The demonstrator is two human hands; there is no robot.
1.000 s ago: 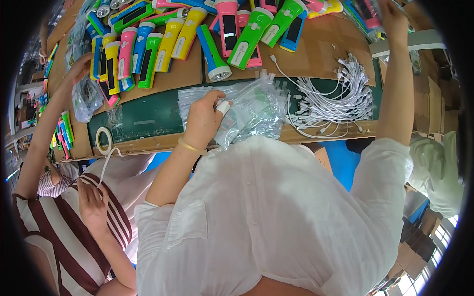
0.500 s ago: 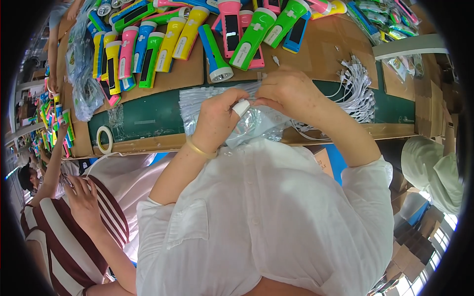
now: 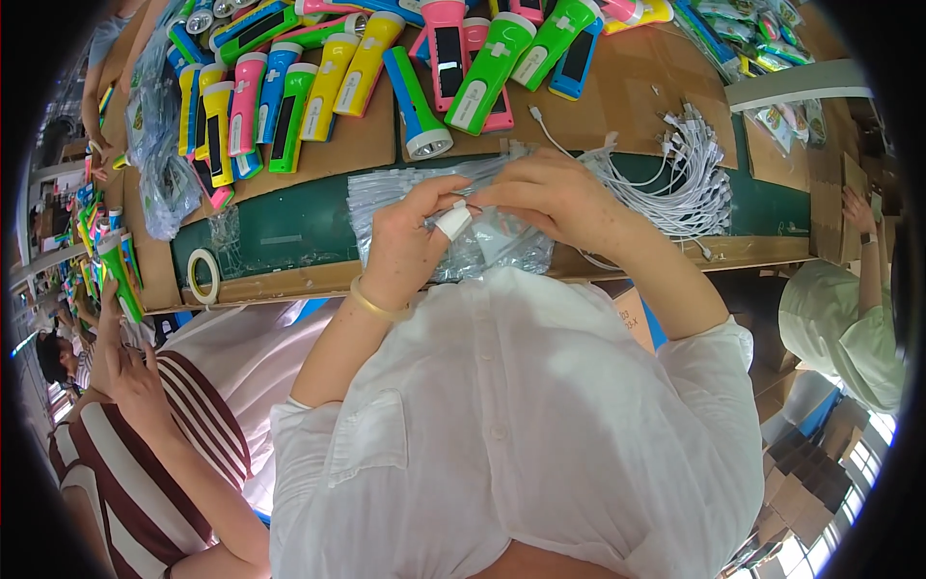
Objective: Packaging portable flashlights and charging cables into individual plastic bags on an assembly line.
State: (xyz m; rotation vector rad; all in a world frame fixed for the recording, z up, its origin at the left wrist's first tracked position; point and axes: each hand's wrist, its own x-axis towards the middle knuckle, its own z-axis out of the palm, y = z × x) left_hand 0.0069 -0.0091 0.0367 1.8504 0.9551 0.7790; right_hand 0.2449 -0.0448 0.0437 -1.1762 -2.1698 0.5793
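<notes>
My left hand (image 3: 403, 232) and my right hand (image 3: 561, 195) meet over a stack of clear plastic bags (image 3: 371, 198) at the table's front edge. A white piece (image 3: 451, 223) sits at the left thumb's tip, looking like a wrap or cover. The left thumb and fingers are pinched together. The right fingers are curled close beside them, and what lies between the fingertips is too small to make out. Right of my hands, white cables (image 3: 690, 188) lie in a looped bundle; one plug end (image 3: 536, 113) sticks out beyond my right hand.
Beyond the bags are many coloured flashlights (image 3: 482, 82) on cardboard (image 3: 632, 116). A tape roll (image 3: 204, 276) stands at the left front edge. Bagged flashlights (image 3: 762, 39) sit at the far right. A co-worker's hand (image 3: 140, 386) is at the left; another person's hand (image 3: 857, 210) at the right.
Both hands have shifted slightly left, and the right fingers now curl lower over the bags. A cable behind my right hand shows more. At the left, a green flashlight has come up by the co-worker.
</notes>
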